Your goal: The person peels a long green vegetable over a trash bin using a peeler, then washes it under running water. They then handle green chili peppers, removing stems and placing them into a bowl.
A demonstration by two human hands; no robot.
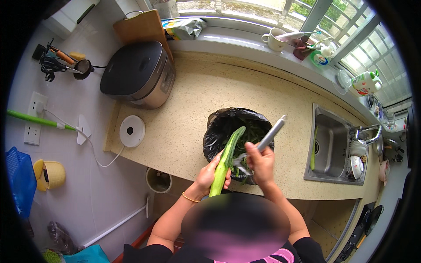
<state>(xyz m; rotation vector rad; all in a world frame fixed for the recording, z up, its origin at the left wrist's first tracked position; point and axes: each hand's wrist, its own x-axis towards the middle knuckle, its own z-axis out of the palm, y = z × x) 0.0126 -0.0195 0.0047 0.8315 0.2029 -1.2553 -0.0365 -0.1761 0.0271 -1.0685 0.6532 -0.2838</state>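
Observation:
My left hand (207, 176) grips a long green gourd (226, 158), tilted with its tip pointing away. Its near part is pale and peeled, while darker skin shows towards the tip. My right hand (262, 165) is closed around a peeler (272, 132) with a grey handle, its blade end beside the gourd, slightly blurred. Below both hands is a container lined with a black plastic bag (215, 125). Green peelings (255, 130) lie inside it.
On the right is a steel sink (330, 117) with another long green vegetable (314, 149) and bowls (356, 166). A rice cooker (133, 70) stands at the back left, near a round white device (132, 130). Cups and bottles line the windowsill. Below the counter's left edge sits a bin (158, 187).

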